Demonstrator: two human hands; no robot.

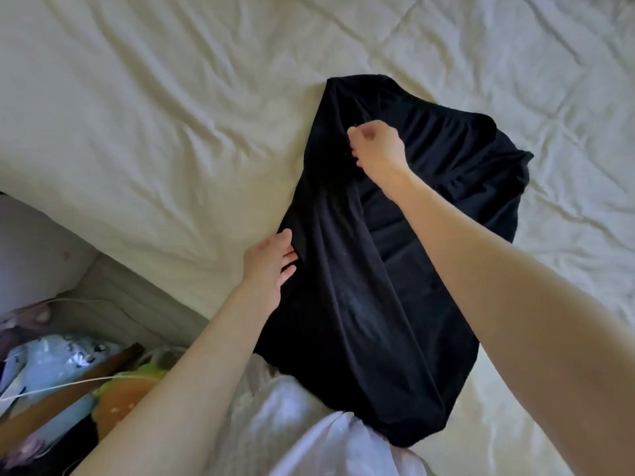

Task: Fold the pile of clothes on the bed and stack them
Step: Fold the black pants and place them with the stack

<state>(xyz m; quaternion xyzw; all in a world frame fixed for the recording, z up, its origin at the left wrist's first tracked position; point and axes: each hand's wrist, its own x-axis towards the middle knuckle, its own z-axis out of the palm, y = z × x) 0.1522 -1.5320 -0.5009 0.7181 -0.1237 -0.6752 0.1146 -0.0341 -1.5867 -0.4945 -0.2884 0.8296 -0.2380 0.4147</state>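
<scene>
Black garment (347, 276) lies half-folded on bed (137, 115); both hands, right (376, 146) and left (271, 266), pinch it.

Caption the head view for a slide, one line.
Right hand pinches a black garment on the bed; left hand grips its edge.
</scene>
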